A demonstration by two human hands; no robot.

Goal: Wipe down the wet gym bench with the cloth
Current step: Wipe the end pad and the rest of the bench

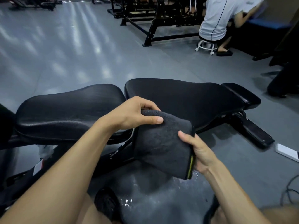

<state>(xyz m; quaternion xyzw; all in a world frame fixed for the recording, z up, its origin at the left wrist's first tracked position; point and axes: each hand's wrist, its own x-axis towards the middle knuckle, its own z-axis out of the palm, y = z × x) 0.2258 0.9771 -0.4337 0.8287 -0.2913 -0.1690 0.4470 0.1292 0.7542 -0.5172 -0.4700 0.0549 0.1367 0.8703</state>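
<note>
A folded dark grey cloth (pixel 163 144) with a yellow-green edge strip is held in the air just in front of the black padded gym bench (pixel 68 109). My left hand (pixel 134 113) pinches the cloth's top left corner. My right hand (pixel 200 152) grips its right edge, thumb on top. The bench runs left to right, in two large pads with a small end pad (pixel 241 94) at the right. The cloth hides part of the bench's frame below the gap between the pads.
Water glistens on the grey floor (pixel 161 198) below the cloth. A person in a white shirt (pixel 218 18) sits on a white stool at the back right by black gym racks (pixel 145 18). A white flat object (pixel 288 151) and cables lie at the right.
</note>
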